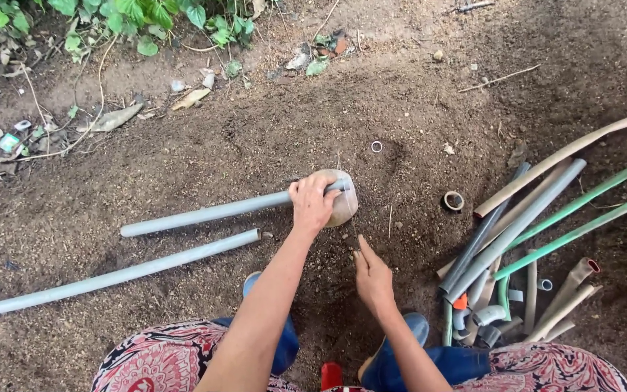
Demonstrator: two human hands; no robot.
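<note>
A: Pipe [219, 211] first. Where was it?

B: Grey plastic, lying on the bare soil [270, 138] and running out leftward from the left hand [312, 205]. Its near end sat on a rounded pale stone [344, 199], and the left hand was clamped down over pipe and stone together, fingers curled across the top.

A: And the right hand [373, 277]?

B: Lower, just below and a little right of the left one. The fingers were pinched together and pointed up toward the stone (whatever thin thing they gripped, if anything, I could not make out). A faint line ran from the fingertips toward the pipe end, too fine to identify.

A: What lay around the hands?

B: A second grey pipe [110, 277] below the held one, roughly parallel to it and apart from it. Well to the right of the right hand was a heap of pipe offcuts [517, 239], grey, tan and green, with small elbow fittings [486, 315] at its lower end. A short ring of pipe [453, 200] sat between the stone and the heap, and a smaller white ring [376, 147] lay above the left hand.

A: Anything nearer the body?

B: Blue boots [400, 356] under the forearms, and patterned red fabric [161, 359] over the knees.
</note>
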